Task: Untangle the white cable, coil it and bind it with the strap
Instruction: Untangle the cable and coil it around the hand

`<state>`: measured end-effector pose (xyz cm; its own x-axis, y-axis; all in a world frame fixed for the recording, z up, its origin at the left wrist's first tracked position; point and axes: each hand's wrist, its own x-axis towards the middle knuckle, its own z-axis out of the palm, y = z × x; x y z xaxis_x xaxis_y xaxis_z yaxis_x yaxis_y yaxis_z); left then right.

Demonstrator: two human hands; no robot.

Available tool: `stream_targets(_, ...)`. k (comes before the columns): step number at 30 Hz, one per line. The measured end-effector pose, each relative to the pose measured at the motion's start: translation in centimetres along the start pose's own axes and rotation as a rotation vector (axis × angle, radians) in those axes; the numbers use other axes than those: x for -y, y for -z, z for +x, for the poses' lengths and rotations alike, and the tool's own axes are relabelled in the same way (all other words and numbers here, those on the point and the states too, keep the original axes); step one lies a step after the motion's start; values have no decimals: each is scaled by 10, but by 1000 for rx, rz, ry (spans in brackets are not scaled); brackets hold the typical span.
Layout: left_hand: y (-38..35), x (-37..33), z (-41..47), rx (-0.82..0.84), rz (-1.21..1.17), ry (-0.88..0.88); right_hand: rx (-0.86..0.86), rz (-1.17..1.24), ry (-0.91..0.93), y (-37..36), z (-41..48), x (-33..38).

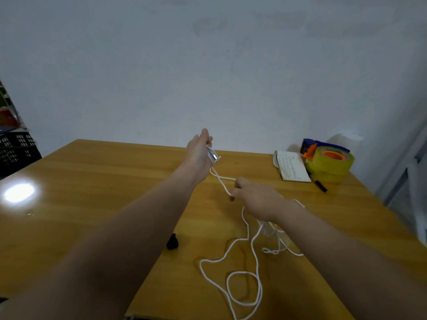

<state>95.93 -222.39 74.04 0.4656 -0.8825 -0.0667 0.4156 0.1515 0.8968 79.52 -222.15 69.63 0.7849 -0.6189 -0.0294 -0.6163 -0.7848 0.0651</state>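
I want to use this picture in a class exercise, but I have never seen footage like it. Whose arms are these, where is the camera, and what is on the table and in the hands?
There is no machine here: a person works with bare hands, and one camera worn on the head looks forward and down, so the arms reach in from below. The left hand is raised and grips one end of the white cable. The right hand pinches the cable a little further along. The rest lies in loose loops on the wooden table. A small black item, probably the strap, lies by the left forearm. At the far right are a tape dispenser, a booklet and a dark pen.
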Motion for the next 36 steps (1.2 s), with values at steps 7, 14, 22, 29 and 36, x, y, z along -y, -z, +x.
stream_targets(7, 11, 29, 2, 11, 440, -137, -62, 28, 84, 10, -7, 7)
stream_targets(14, 8, 33, -6, 381, 430, -77, -307, 161, 152, 23, 4, -7)
stream_targets(22, -1, 24, -12, 404, 151, 119, -433, 339, 266, 29, 18, -11)
stream_targets(29, -6, 23, -28, 388, 255, 87, -661, 431, 69, 29, 14, -2)
stream_targets(36, 0, 23, -30, 478, 744, -65, -561, 382, -299, 29, 13, -2)
